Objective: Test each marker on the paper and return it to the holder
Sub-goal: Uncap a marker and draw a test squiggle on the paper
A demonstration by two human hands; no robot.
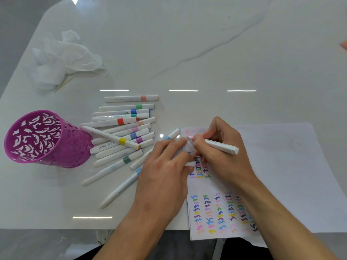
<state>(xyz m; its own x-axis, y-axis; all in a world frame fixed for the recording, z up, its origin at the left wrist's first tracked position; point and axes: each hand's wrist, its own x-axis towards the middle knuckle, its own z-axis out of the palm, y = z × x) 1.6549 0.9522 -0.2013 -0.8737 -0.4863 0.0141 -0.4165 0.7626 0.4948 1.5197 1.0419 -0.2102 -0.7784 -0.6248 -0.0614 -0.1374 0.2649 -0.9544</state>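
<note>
My right hand [221, 152] grips a white marker [223, 146] with a pink tip, the tip touching the top left of the paper [281, 166], beside a fresh pink squiggle. My left hand [165, 166] rests on the paper's left edge and pinches a small white cap [189, 164] between thumb and fingers. Rows of coloured squiggles cover the lower part of the sheet. The purple cut-out holder [37, 139] stands empty at the left. Several capped white markers [127, 136] lie in a heap between the holder and my left hand.
A crumpled white tissue [65, 57] lies at the back left with a thin wooden stick [63, 84] beside it. The white marble table's [206, 53] front edge runs just below my wrists. An orange object [344, 45] peeks in at the right edge.
</note>
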